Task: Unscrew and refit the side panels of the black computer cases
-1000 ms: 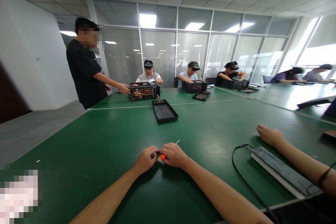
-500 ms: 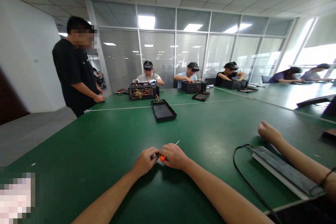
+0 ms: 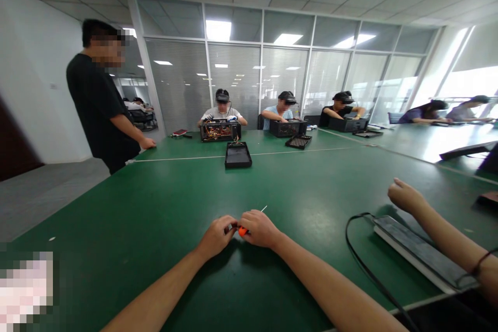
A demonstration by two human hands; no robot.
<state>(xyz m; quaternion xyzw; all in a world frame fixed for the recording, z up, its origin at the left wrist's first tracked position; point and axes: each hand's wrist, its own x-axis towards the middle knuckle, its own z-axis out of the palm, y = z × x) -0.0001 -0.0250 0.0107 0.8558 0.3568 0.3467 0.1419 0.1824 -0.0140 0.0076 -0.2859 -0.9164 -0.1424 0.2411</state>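
Note:
Both my hands meet low over the green table (image 3: 175, 197), near the middle of the view. My right hand (image 3: 260, 229) is wrapped round a screwdriver (image 3: 243, 231) with an orange and dark handle. Its thin, pale shaft pokes out beyond my knuckles, angled up to the right. The fingers of my left hand (image 3: 218, 236) are pinched at the handle's dark end, close against my right fingers. Much of the handle is hidden inside my right hand.
A black cover panel (image 3: 238, 155) lies ahead, before an opened computer case (image 3: 220, 131) where a person works. To my right are a long power strip (image 3: 424, 254), its black cable (image 3: 352, 249) and another person's forearm (image 3: 439, 223). Someone stands at the far left (image 3: 101, 98).
Across the table, the black panel has shifted away from me and straightened, and the opened case has slid right. The standing person has moved slightly left. My hands stay nearly in place.

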